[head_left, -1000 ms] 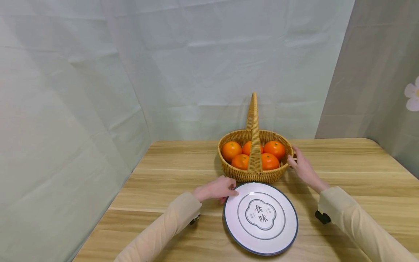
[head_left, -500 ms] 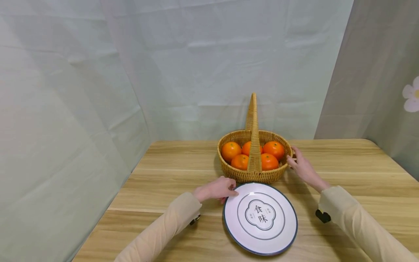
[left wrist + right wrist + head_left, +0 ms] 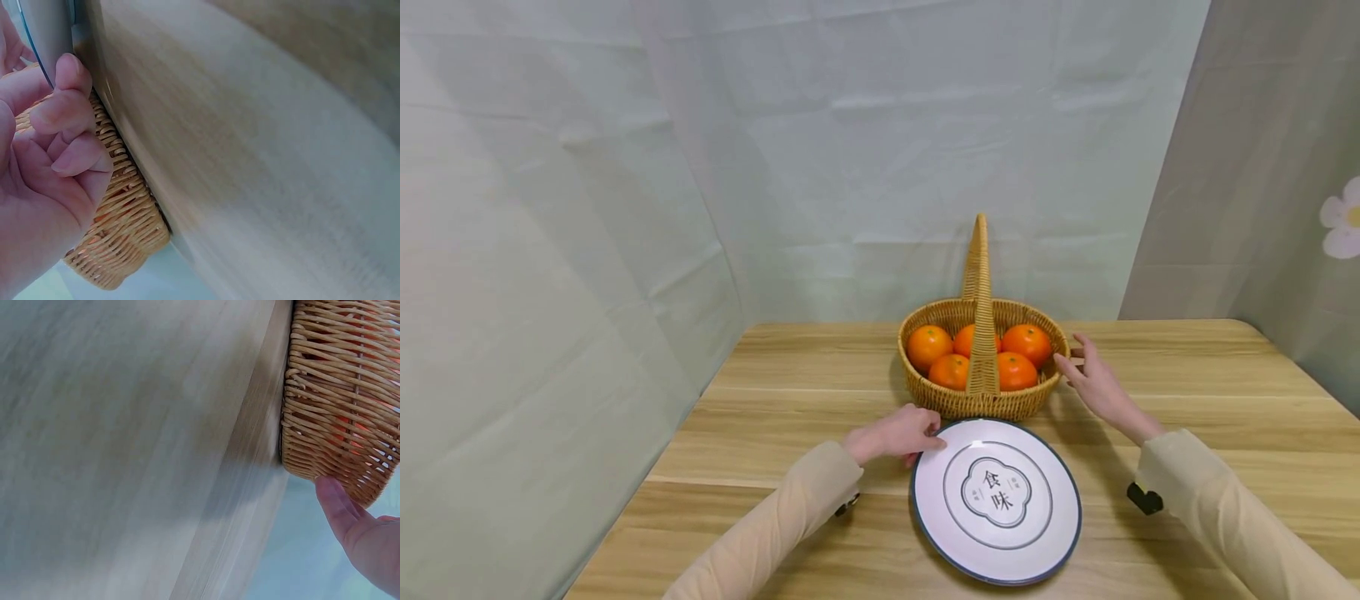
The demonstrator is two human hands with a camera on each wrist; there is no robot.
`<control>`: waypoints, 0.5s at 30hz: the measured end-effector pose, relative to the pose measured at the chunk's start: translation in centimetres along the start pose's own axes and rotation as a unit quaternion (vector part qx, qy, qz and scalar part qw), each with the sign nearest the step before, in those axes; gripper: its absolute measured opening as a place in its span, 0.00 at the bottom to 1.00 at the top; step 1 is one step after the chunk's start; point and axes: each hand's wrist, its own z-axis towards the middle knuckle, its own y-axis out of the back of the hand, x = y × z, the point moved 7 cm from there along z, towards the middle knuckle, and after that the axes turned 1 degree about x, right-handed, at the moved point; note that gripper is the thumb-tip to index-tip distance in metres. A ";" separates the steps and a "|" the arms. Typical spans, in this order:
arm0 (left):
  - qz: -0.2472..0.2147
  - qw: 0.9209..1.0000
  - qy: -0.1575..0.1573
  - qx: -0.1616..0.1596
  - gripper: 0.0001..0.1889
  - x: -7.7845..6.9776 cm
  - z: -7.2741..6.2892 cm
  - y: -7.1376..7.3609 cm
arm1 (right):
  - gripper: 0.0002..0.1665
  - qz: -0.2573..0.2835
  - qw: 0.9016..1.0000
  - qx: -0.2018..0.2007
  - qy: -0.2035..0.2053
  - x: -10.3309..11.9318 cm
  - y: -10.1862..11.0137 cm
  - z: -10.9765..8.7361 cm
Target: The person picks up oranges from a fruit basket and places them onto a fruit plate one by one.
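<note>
In the head view a white plate with a dark blue rim and printed characters lies face up. My left hand pinches its upper left edge, thumb on top and the other fingers curled below. The left wrist view has the plate's edge between thumb and forefinger. Just beyond the plate stands a woven basket with a tall handle, holding several oranges. My right hand is at the basket's right end, fingers loosely extended. From the right wrist, a fingertip overlaps the lower corner of the wicker.
A wood-grain table bears everything. Pale cloth hangs behind it and on the left, and a greyer curtain with a flower print on the right. Dark wrist devices show under both sleeves.
My right hand's fingers have loosened and spread at the basket's end, and its wrist has shifted slightly right. The left hand, plate and basket stay essentially where they were.
</note>
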 end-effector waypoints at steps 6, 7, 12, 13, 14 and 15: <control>0.005 1.000 -0.003 -0.003 0.07 0.0 -0.1 0.0 | 0.41 -0.004 1.000 -0.005 0.004 0.2 0.2 -0.2; 0.006 1.000 -0.004 -0.003 0.07 0.0 -0.1 0.0 | 0.41 -0.006 1.000 -0.007 0.005 0.2 0.2 -0.2; 0.005 1.000 -0.009 -0.004 0.07 0.0 0.0 0.0 | 0.40 -0.002 1.000 -0.016 0.010 0.3 0.4 -0.4; 0.004 1.000 -0.010 -0.004 0.07 -0.1 -0.1 0.0 | 0.40 0.000 1.000 -0.020 0.012 0.3 0.4 -0.5; 0.003 1.000 -0.010 -0.004 0.07 -0.1 -0.1 0.0 | 0.39 0.004 1.000 -0.023 0.014 0.4 0.5 -0.5; 0.003 1.000 -0.012 -0.004 0.07 -0.1 -0.1 0.0 | 0.38 0.008 0.999 -0.028 0.016 0.5 0.5 -0.6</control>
